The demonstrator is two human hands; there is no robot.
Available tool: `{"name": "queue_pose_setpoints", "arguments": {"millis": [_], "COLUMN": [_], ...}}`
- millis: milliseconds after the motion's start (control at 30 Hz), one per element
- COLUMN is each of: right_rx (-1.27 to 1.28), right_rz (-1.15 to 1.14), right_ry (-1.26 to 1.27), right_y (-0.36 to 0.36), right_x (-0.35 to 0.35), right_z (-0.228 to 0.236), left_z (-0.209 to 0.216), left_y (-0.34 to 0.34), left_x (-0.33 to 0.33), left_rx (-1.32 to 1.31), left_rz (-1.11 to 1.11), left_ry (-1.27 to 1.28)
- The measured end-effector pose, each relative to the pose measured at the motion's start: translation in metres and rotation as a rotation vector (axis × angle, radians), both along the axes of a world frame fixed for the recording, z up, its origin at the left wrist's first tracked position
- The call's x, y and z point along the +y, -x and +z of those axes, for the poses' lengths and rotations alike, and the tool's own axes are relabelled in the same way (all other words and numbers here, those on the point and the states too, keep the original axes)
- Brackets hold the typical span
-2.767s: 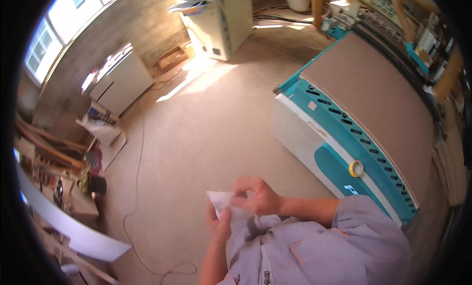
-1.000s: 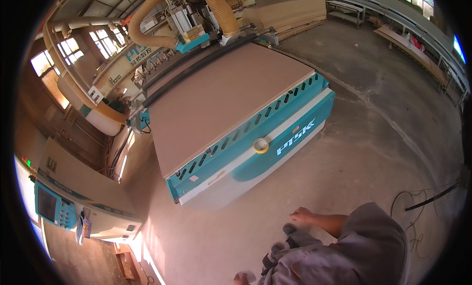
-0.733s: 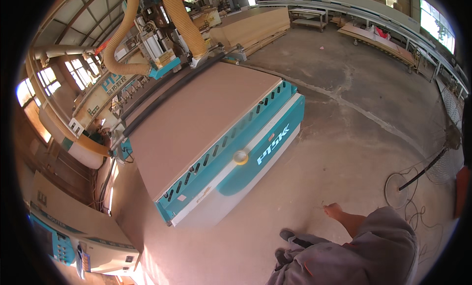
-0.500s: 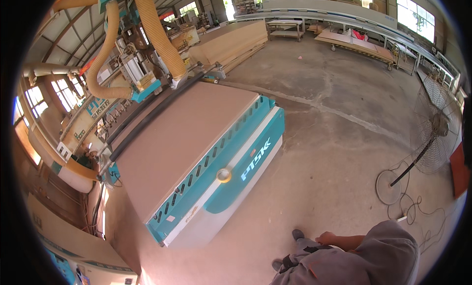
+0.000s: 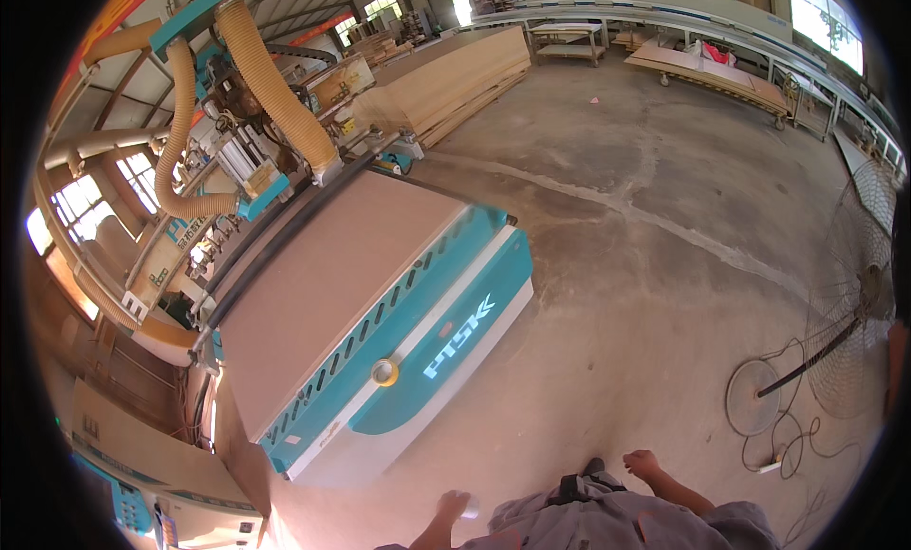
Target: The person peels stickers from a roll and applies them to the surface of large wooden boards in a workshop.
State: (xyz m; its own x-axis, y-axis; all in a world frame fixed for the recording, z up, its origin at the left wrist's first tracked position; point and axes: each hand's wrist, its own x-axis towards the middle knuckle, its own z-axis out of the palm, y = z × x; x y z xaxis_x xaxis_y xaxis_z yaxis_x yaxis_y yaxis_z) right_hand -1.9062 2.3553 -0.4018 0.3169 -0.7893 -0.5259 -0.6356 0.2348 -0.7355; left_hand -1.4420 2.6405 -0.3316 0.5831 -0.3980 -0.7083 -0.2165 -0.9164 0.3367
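One teal-and-white machine [image 5: 498, 277] occupies the left and centre of the view, with a flat brown bed [image 5: 332, 279] on top. A board stack [image 5: 451, 83] stands on the floor [image 5: 607, 346] beyond it. A pale cabinet [image 5: 171, 463] is located at lower left, near the machine's front corner. A fan [image 5: 818, 348] with a round base stands at far right, well apart from the machine. The right hand [image 5: 641, 464] is at the lower edge, near the grey clothing [image 5: 607, 520]; its fingers are loosely curled — contents, if any, cannot be told. The left hand [image 5: 450, 504] is lower and nearer the machine; its fingers are narrow, gripping a white piece [image 5: 470, 505]. This piece projects from the hand's inner side, above the floor — blurred, exact shape unclear. A yellow tape roll [image 5: 387, 383] is located at the machine's white front rail [image 5: 432, 330].
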Motion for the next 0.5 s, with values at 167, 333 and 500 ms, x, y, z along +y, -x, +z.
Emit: {"name": "queue_pose_setpoints", "arguments": {"millis": [167,333,500], "right_rx": [0.018,-0.092,-0.179], "right_rz": [-0.721,-0.883,-0.761], "right_ry": [-0.214,-0.206,-0.444], "right_y": [0.142,0.189,0.15], "right_x": [-0.106,-0.171,-0.229], "right_z": [0.001,-0.018,-0.042], "left_z": [0.024,0.024,-0.013], "left_y": [0.066,0.069,0.058], "left_x": [-0.201,-0.363,-0.504], "left_rx": [-0.203,-0.063,-0.022], "left_rz": [-0.443,-0.542,-0.585], "left_ry": [0.156,0.107,0.023]}}
